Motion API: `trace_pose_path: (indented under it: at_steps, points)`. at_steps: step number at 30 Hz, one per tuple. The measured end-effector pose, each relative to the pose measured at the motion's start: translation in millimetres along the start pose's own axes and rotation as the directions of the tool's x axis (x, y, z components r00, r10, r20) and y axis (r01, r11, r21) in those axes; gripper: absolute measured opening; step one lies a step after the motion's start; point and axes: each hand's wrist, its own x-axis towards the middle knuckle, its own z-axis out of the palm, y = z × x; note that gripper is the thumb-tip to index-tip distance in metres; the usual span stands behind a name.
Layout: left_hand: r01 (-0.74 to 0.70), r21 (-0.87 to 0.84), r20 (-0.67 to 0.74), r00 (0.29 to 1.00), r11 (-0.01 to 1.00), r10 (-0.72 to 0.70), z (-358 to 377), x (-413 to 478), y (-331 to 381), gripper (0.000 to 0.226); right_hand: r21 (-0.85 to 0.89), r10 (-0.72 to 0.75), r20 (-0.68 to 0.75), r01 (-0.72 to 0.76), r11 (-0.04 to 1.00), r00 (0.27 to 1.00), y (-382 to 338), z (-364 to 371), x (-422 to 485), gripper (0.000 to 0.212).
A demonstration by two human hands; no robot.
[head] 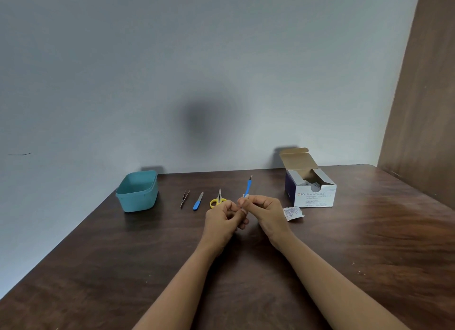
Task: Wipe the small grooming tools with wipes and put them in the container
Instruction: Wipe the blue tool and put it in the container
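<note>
By the BD Alcohol Swabs box (314,197), left fingers (233,207) and right fingers (250,200) pinch wipe (243,210).

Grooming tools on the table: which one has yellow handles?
The small scissors, between the blue file and the blue-handled pusher; the tweezers are bare metal.

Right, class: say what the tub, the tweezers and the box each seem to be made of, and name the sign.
Tub: likely plastic; it has an even teal colour, a matt surface, and moulded rounded corners and rim.
Tweezers: probably metal; the arms are thin and dark grey, but too small to judge the finish.
Box: cardboard; it is printed white outside and raw brown inside its raised flap.
</note>
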Motion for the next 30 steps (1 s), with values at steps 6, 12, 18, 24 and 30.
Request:
trace_pose_path:
  at_steps: [6, 12, 18, 24, 30]
  points:
    - [-0.172, 0.271, -0.002, 0.984, 0.947, 0.179, 5.2, 0.4, 1.9, 0.022, -0.019, 0.058, -0.279, -0.066, 0.998, 0.959, -0.9, 9.7, 0.0, 0.009]
    - [-0.280, 0.499, 0.131, 0.960, 0.820, 0.248, 14.2, 4.0, -4.8, 0.015, 0.315, 0.229, -0.472, -0.080, 0.946, 0.851, -7.5, 2.7, 7.1, 0.009]
    - [-0.176, 0.106, 0.199, 0.968, 0.979, 0.153, 5.8, 0.9, 3.4, 0.016, 0.491, 0.296, -0.206, -0.163, 0.856, 0.933, -5.8, -12.4, 13.9, 0.017]
    - [0.027, -0.177, 0.396, 0.917, 0.984, 0.046, -4.3, 1.2, 7.8, 0.014, 0.632, 0.159, 0.084, -0.176, 0.754, 0.984, -9.3, -15.4, 11.3, 0.021]
    - [0.114, -0.284, 0.453, 0.891, 0.952, 0.028, -11.8, 1.5, 9.9, 0.020, 0.636, 0.095, 0.279, -0.258, 0.728, 0.956, -10.0, -15.2, 9.2, 0.036]
